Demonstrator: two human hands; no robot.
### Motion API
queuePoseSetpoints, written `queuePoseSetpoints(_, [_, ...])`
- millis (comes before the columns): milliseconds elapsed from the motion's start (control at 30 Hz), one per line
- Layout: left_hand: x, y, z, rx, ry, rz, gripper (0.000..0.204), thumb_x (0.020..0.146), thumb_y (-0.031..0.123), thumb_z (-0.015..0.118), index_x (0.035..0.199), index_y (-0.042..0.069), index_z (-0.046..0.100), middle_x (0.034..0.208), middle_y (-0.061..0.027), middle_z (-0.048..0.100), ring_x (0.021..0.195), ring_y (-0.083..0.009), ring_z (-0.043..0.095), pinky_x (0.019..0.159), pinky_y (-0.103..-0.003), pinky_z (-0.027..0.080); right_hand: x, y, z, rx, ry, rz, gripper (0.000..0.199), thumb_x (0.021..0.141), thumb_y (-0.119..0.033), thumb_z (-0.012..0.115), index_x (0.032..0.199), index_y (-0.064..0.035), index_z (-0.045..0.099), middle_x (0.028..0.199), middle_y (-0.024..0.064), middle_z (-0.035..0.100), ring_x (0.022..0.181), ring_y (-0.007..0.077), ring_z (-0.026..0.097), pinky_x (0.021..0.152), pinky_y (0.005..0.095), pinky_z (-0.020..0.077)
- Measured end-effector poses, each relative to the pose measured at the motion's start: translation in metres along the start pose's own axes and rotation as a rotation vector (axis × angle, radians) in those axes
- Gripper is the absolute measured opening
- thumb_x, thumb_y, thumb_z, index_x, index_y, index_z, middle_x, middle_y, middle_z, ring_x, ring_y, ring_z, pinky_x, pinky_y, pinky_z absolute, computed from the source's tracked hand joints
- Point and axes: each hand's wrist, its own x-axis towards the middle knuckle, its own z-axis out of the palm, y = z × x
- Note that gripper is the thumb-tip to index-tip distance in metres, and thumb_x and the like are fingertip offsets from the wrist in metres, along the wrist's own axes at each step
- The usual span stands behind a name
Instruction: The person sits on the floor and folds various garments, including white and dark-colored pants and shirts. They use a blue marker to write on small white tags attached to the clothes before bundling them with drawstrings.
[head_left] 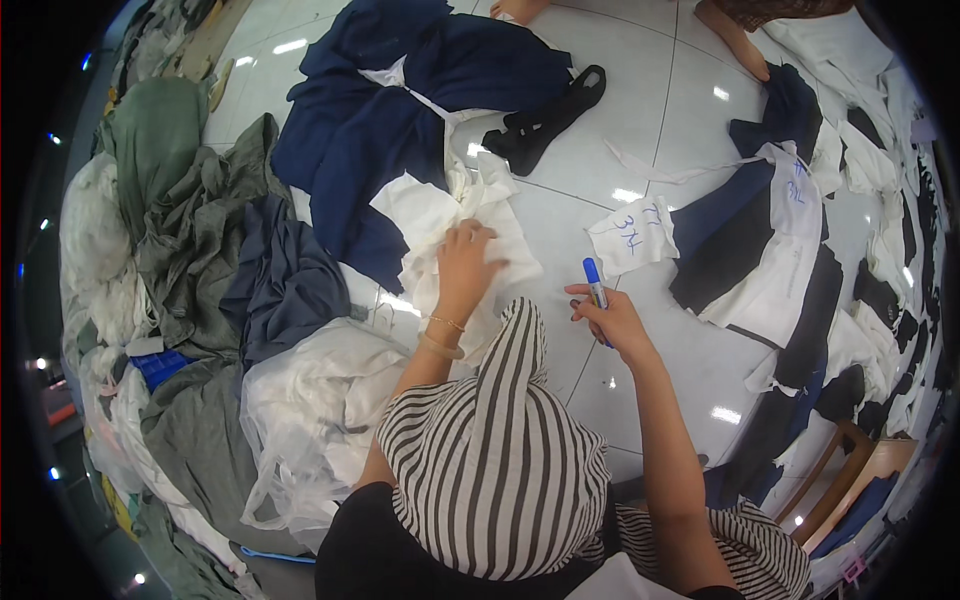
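My left hand [466,262] lies on a crumpled pile of white cloth pieces [517,243], fingers spread over it and a bracelet and a bangle on the wrist. In my right hand [622,325] is a blue marker pen [594,275], held upright above the tiled floor. Just beyond the pen, a white cloth scrap [634,236] with blue handwriting lies beside a stack of dark cut fabric [725,235]. A white strip [795,255], also marked in blue, rests across that stack.
A large navy fabric bundle [345,150] tied with white cloth lies ahead, with a black fabric piece [545,122] beside it. Grey-green cloth heaps [195,240] and a clear plastic bag [310,400] fill the left. Bare feet [735,42] of another person show at the top.
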Motion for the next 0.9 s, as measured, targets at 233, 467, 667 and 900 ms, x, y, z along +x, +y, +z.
queuePoseSetpoints(233, [0.022, -0.077, -0.026, -0.802, 0.196, -0.567, 0.009, 0.093, 0.007, 0.058, 0.092, 0.000, 0.063, 0.084, -0.0063, 0.067, 0.074, -0.0090, 0.058, 0.069, -0.025, 0.048, 0.000, 0.005, -0.008, 0.028, 0.063, 0.041, 0.036, 0.080, -0.010, 0.059, 0.114, -0.0028, 0.066, 0.076, 0.0039, 0.066, 0.044, 0.0040, 0.041, 0.041, 0.0221, 0.0325])
queuePoseSetpoints(467, [0.014, -0.092, -0.046, -0.395, 0.480, -0.691, 0.015, 0.096, 0.014, 0.057, 0.094, -0.001, 0.058, 0.082, -0.0090, 0.066, 0.070, -0.0148, 0.061, 0.065, -0.030, 0.047, 0.009, -0.002, 0.017, -0.119, 0.181, -0.064, 0.034, 0.081, -0.012, 0.063, 0.114, -0.0035, 0.066, 0.096, 0.0043, 0.068, 0.054, 0.0094, 0.052, 0.050, 0.0253, 0.0426])
queuePoseSetpoints(667, [0.020, -0.041, -0.051, 0.054, 0.607, -0.362, 0.015, 0.083, 0.004, 0.056, 0.098, 0.003, 0.059, 0.103, -0.0140, 0.057, 0.097, -0.0344, 0.050, 0.090, -0.042, 0.037, 0.052, 0.000, 0.046, -0.790, 0.116, -0.500, 0.038, 0.080, -0.011, 0.066, 0.118, -0.0036, 0.063, 0.140, 0.0001, 0.051, 0.083, 0.0231, 0.066, 0.076, 0.0331, 0.0512])
queuePoseSetpoints(900, [0.000, 0.020, -0.012, -0.627, -0.173, -0.043, 0.050, 0.080, 0.018, 0.074, 0.125, 0.006, 0.055, 0.117, -0.0126, 0.063, 0.111, -0.0291, 0.060, 0.092, -0.036, 0.046, 0.027, -0.038, 0.016, 0.040, -0.026, -0.102, 0.025, 0.087, -0.014, 0.061, 0.107, -0.0015, 0.069, 0.095, 0.0083, 0.071, 0.070, 0.0088, 0.064, 0.050, 0.0224, 0.0419])
